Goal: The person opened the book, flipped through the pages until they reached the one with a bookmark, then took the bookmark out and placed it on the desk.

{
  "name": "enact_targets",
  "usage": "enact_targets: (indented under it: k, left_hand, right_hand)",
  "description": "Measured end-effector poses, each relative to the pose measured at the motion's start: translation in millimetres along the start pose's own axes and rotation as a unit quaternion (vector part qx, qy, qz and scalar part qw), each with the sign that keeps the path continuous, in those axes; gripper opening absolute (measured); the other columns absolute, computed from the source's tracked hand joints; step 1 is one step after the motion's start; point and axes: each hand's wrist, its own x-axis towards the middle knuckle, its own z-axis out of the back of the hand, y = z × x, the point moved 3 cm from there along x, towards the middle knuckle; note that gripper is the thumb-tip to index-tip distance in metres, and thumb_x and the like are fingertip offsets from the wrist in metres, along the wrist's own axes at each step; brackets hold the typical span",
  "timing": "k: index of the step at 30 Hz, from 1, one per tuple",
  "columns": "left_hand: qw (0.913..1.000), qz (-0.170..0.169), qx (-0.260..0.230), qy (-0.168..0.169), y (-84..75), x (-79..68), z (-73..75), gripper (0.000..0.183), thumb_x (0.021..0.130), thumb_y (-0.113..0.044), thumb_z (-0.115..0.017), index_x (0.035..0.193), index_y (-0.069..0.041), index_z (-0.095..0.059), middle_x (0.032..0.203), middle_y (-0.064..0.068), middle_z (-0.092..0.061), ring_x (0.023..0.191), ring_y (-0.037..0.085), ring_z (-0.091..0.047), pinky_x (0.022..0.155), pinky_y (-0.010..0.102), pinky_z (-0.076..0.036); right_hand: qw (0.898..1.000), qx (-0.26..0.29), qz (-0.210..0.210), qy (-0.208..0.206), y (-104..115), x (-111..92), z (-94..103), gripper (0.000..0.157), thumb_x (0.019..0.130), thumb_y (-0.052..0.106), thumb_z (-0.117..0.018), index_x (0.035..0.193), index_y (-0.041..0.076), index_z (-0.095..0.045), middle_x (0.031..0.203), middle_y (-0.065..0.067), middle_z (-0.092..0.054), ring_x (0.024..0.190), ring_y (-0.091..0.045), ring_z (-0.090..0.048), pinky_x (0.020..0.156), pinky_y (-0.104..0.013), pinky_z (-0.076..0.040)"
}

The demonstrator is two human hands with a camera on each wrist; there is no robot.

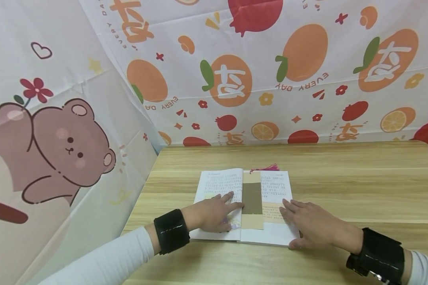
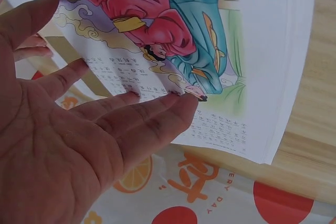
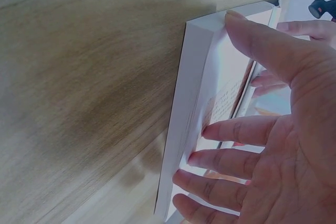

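An open book point(image 1: 276, 233) lies on the wooden table, its left page point(image 2: 268, 51) printed with a coloured picture of robed figures. Along the book's middle lies a bookmark point(image 1: 252, 198), tan with a darker brown band, and a pink tassel point(image 1: 271, 168) sticks out past the top edge. My left hand point(image 1: 214, 213) rests on the left page with its fingers spread and straight. At the right page's outer edge is my right hand point(image 1: 308, 223); its fingertips touch the page and its thumb is at the lower corner, by the thick page block point(image 3: 186, 87).
The wooden table point(image 1: 360, 178) extends around the book on all sides. Behind it hangs a fruit-patterned cloth point(image 1: 264, 51), and a cloth with a bear point(image 1: 71, 146) hangs at the left. Each wrist wears a black band point(image 1: 172, 231).
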Motion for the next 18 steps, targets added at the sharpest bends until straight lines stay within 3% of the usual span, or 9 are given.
enact_targets:
  k: [10, 18]
  left_hand:
    - [0.9997, -0.001, -0.017, -0.018, 1.9, -1.6, -3.1, 0.068, 0.083, -0.038, -0.059, 0.141, -0.026, -0.027, 0.147, 0.016, -0.027, 0.122, 0.037, -0.035, 0.095, 0.048, -0.042]
    - [0.9953, 0.025, -0.088, -0.033, 10.9, -2.6, -9.0, 0.083, 0.077, -0.039, -0.065, 0.144, -0.026, -0.018, 0.147, 0.023, -0.021, 0.129, 0.036, -0.023, 0.099, 0.052, -0.036]
  right_hand:
    - [1.0, 0.0, 0.005, 0.0, 0.5, 2.1, -0.1, 0.082, 0.071, 0.053, -0.066, 0.127, -0.004, -0.046, 0.133, -0.028, -0.043, 0.118, -0.04, -0.039, 0.088, -0.055, -0.043]
    - [0.999, 0.028, -0.028, 0.033, -3.8, 10.0, 4.7, 0.079, 0.074, 0.058, -0.06, 0.127, 0.001, -0.049, 0.132, -0.025, -0.045, 0.116, -0.037, -0.042, 0.089, -0.055, -0.044]
